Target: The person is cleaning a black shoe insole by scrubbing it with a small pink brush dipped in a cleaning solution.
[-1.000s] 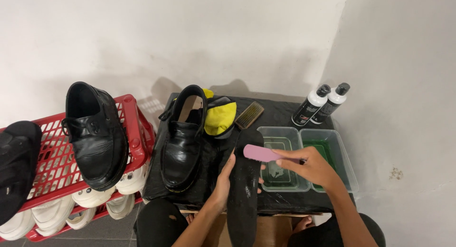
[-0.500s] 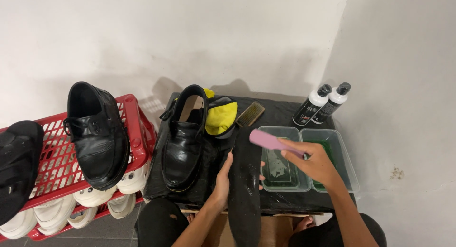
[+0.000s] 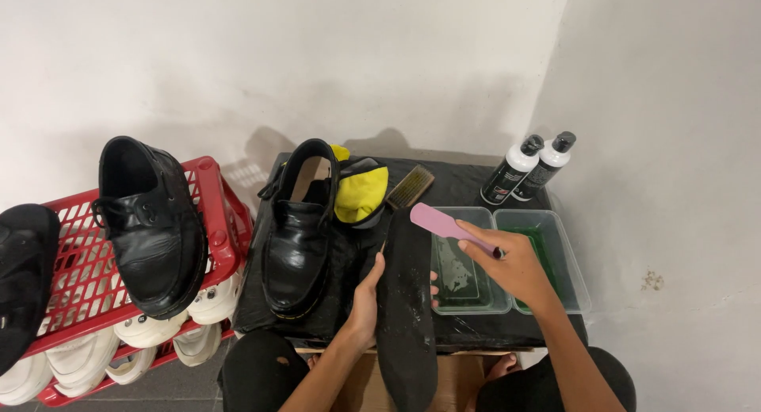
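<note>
My left hand (image 3: 369,298) grips the left edge of a long black insole (image 3: 406,309) that stands on end over the black table (image 3: 468,188). A pink flat brush (image 3: 444,222) is held by its handle in my right hand (image 3: 514,265), its head just above the insole's top end. A black leather shoe (image 3: 298,229) sits on the table to the left of the insole.
Two clear tubs, one with cloudy water (image 3: 463,269) and one green inside (image 3: 552,253), stand at the right. Two bottles (image 3: 529,168) stand behind them. A yellow cloth (image 3: 361,191), a wooden brush (image 3: 410,187), a red crate (image 3: 79,277) bearing another black shoe (image 3: 149,222), and white shoes (image 3: 79,360) beneath.
My right hand has moved the pink brush from over the insole out to the right and back up near the insole's top end. My left hand has kept its hold.
</note>
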